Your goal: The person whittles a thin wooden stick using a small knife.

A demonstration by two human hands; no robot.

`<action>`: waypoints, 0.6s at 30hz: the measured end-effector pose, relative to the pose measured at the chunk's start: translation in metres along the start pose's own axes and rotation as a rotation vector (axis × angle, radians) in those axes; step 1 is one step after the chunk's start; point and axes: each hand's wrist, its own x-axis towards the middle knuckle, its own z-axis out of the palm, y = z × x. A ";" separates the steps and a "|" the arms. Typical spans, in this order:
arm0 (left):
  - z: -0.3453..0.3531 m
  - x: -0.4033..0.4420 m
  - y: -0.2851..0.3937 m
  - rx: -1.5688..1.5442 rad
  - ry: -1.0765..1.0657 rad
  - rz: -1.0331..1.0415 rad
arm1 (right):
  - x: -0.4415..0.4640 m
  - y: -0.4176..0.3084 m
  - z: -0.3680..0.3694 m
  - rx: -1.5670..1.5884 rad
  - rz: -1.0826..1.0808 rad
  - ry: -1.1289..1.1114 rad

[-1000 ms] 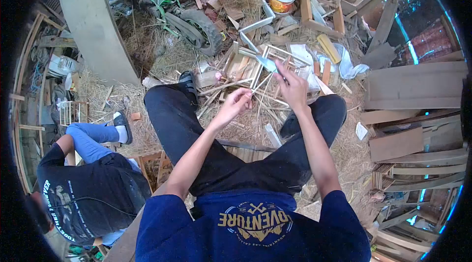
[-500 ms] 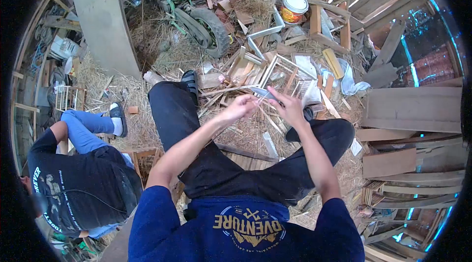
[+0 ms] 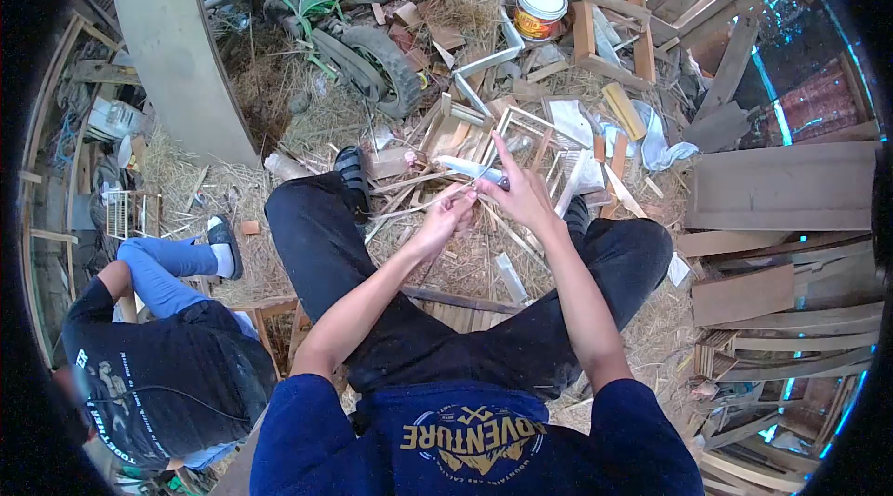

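My right hand [image 3: 523, 200] grips a knife [image 3: 462, 167], its pale blade pointing left and its dark handle against the palm. The index finger of that hand stretches up and away from the handle. Close beside it, my left hand [image 3: 448, 219] is closed in a pinch on a thin wooden stick [image 3: 481, 181], which reaches toward the knife; much of it is hidden by the fingers. Both hands meet above the straw-covered ground between my bent knees. Just beyond them lie slatted wooden frames [image 3: 527, 138] and loose strips of wood.
At the left, another person [image 3: 158, 356] sits in a black shirt and blue trousers. A motorbike wheel [image 3: 386, 73], a paint bucket [image 3: 540, 9] and a yellow wood block [image 3: 623, 112] lie farther off. Boards [image 3: 781, 187] lean at the right. A tall curved panel [image 3: 177, 49] stands at upper left.
The knife blade now points left in plain sight, and my right index finger has extended upward. Both hands stay close together. The view has shifted slightly.
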 end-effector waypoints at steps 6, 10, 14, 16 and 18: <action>0.001 -0.014 -0.009 0.057 0.000 0.069 | -0.008 -0.004 -0.018 -0.115 0.037 0.020; 0.001 -0.009 -0.010 0.071 0.029 0.077 | -0.007 0.001 -0.023 -0.141 0.054 0.067; -0.010 -0.007 0.001 -0.043 -0.005 0.036 | -0.006 0.003 -0.045 -0.156 0.183 0.146; -0.013 -0.018 0.004 0.028 0.032 0.003 | -0.001 0.071 -0.051 -0.027 0.234 0.617; -0.017 -0.038 0.015 -0.059 0.014 -0.056 | -0.001 0.089 -0.089 -0.283 0.319 0.786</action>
